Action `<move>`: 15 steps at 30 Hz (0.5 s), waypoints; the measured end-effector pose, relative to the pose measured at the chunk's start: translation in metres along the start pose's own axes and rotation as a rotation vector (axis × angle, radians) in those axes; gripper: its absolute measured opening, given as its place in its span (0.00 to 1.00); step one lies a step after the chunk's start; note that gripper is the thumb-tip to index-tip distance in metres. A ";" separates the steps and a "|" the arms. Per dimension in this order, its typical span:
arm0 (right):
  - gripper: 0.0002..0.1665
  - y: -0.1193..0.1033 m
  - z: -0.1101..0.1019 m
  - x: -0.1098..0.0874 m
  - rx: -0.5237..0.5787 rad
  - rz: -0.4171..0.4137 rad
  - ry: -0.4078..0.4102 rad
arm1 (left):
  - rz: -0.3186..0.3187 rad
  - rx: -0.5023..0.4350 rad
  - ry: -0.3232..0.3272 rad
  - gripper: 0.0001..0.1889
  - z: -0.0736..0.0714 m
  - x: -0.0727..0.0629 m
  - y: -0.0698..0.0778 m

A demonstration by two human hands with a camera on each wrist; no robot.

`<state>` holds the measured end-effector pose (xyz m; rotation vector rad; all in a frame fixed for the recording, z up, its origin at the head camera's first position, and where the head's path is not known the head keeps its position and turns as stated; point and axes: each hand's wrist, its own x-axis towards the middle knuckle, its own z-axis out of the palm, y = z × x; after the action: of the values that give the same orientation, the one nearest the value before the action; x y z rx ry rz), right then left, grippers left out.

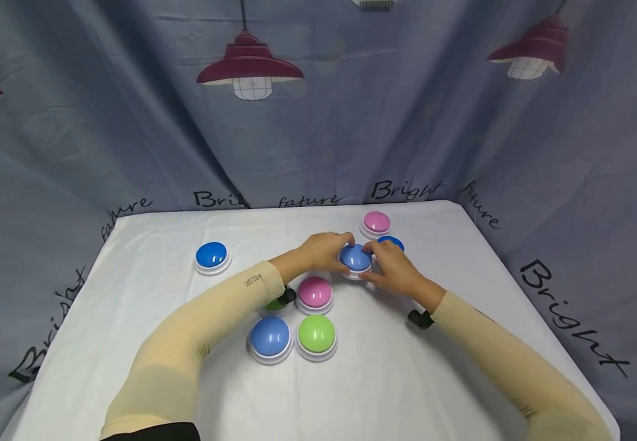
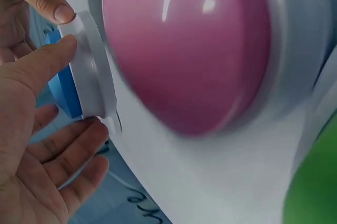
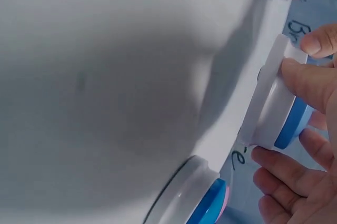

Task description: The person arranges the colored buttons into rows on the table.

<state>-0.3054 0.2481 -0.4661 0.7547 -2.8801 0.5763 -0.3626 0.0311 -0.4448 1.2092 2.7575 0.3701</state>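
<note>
A blue dome push button [image 1: 355, 258] with a white round base sits between my two hands, right of the table's centre. My left hand [image 1: 324, 250] grips it from the left, and my right hand [image 1: 395, 268] holds the other side. In the left wrist view, thumbs press the white base [image 2: 90, 71] while fingers reach around its lower edge. The right wrist view shows this base [image 3: 266, 100] close over the tablecloth, fingers at its rim. Another blue button [image 1: 391, 243] is partly hidden behind my right hand. A pink button [image 1: 315, 293] stands just nearer than my left hand.
A pink button [image 1: 376, 222] stands near the far edge. Closer in are a green button [image 1: 316, 334] and a blue button [image 1: 271, 336]; my left wrist covers much of another green one [image 1: 274, 304]. One blue button [image 1: 211, 255] stands apart at left. Patterned curtains [image 1: 318, 141] border the white-covered table.
</note>
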 end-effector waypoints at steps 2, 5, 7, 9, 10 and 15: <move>0.37 -0.003 -0.001 -0.008 0.011 -0.001 -0.009 | 0.004 0.008 -0.004 0.34 0.001 -0.005 0.008; 0.37 -0.006 0.001 -0.018 0.034 -0.007 -0.021 | 0.013 0.030 -0.020 0.35 0.004 -0.013 0.020; 0.37 -0.007 0.003 -0.024 0.044 -0.019 -0.032 | 0.022 0.050 -0.027 0.35 0.007 -0.018 0.026; 0.36 -0.008 0.005 -0.029 0.054 -0.028 -0.041 | 0.028 0.066 -0.029 0.35 0.009 -0.022 0.030; 0.37 -0.009 0.006 -0.032 0.059 -0.031 -0.044 | 0.031 0.073 -0.029 0.35 0.010 -0.023 0.032; 0.37 -0.012 0.010 -0.041 0.074 -0.041 -0.057 | 0.035 0.072 -0.044 0.35 0.017 -0.031 0.037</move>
<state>-0.2639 0.2531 -0.4794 0.8523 -2.9009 0.6704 -0.3122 0.0355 -0.4512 1.2676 2.7378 0.2464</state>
